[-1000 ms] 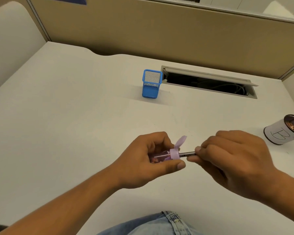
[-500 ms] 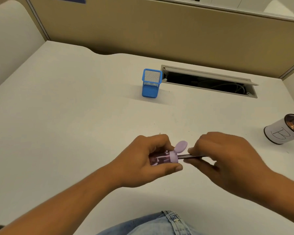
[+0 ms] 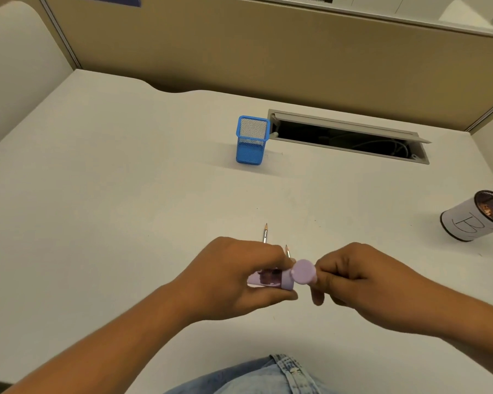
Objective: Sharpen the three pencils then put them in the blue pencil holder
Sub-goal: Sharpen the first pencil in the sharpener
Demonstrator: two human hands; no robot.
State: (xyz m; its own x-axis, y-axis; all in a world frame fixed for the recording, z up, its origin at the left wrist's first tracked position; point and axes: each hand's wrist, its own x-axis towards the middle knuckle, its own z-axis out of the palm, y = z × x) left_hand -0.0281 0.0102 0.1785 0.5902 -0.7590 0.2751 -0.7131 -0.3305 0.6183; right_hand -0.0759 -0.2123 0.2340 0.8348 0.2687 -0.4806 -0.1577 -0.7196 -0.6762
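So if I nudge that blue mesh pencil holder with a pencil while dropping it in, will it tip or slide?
The blue mesh pencil holder looks empty and see-through, so probably light. It stands tall and narrow on the smooth white desk, so a push near the rim may well slide or tip it. Mesh walls should stay stiff.

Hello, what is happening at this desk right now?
A person holds a purple pencil sharpener in the left hand, while the right hand pinches its round lid. Two sharpened pencil tips stick out beyond the left hand. The blue pencil holder stands farther back on the white desk with no pencils in it. A white cup marked B sits to the right.
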